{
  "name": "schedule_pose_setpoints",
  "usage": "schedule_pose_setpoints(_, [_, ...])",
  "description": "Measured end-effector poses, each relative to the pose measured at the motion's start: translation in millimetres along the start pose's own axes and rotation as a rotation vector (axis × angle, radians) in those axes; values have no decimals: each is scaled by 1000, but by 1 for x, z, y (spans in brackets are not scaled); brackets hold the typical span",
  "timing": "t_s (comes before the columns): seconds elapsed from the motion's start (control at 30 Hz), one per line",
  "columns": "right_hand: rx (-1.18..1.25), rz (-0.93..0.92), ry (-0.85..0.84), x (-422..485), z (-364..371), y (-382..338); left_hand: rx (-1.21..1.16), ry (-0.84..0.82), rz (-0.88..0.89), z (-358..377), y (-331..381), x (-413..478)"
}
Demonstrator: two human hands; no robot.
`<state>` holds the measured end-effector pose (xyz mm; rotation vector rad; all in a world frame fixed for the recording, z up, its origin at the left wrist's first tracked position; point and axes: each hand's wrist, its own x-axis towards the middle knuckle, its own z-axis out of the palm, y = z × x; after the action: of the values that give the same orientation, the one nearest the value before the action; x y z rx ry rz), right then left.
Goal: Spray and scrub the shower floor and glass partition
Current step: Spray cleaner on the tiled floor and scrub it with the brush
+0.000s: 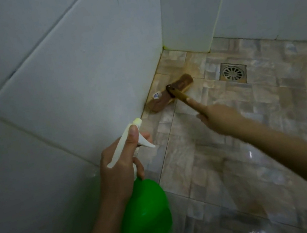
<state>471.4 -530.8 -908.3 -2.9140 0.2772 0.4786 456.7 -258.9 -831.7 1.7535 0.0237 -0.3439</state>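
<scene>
My left hand (119, 164) grips a green spray bottle (145, 216) by its neck, thumb resting on the white trigger head (130, 141), nozzle aimed toward the floor by the left wall. My right hand (215, 118) holds the handle of a brown scrub brush (171, 92), index finger stretched along the handle. The brush head lies flat on the wet brown-tiled shower floor (237, 153), with one end close to the base of the left wall. No glass partition is recognisable in this view.
White tiled walls (62, 91) close the left and far sides, meeting in a corner at the far end. A square metal floor drain (233, 75) sits just right of the brush. The floor shines with wet patches near the bottom right.
</scene>
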Motion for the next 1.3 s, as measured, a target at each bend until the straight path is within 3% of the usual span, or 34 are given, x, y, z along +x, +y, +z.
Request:
schedule_pose_setpoints(0.1, [-117, -71, 93, 61, -24, 31, 12, -27, -8, 3, -2, 6])
schedule_pose_setpoints(0.27, [-160, -153, 47, 129, -70, 80, 8, -37, 0, 24, -5, 18])
schedule_pose_setpoints(0.47, [-145, -100, -99, 85, -96, 143, -25, -50, -23, 38, 1, 27])
schedule_pose_setpoints(0.6, [-243, -69, -7, 89, -95, 110, 0, -67, -31, 47, 4, 31])
schedule_pose_setpoints(0.73, [-70, -87, 6, 129, -79, 80, 19, -48, -19, 49, 3, 30])
schedule_pose_setpoints(0.97, [16, -86, -6, -8, -46, 109, -42, -35, -24, 21, 4, 13])
schedule_pose_setpoints(1.2, [38, -159, 12, 32, -31, 19, 7, -38, -12, -1, 2, -24])
schedule_pose_setpoints(1.3, [59, -187, -29, -10, -20, 6, -30, -29, 2, -15, 3, -40])
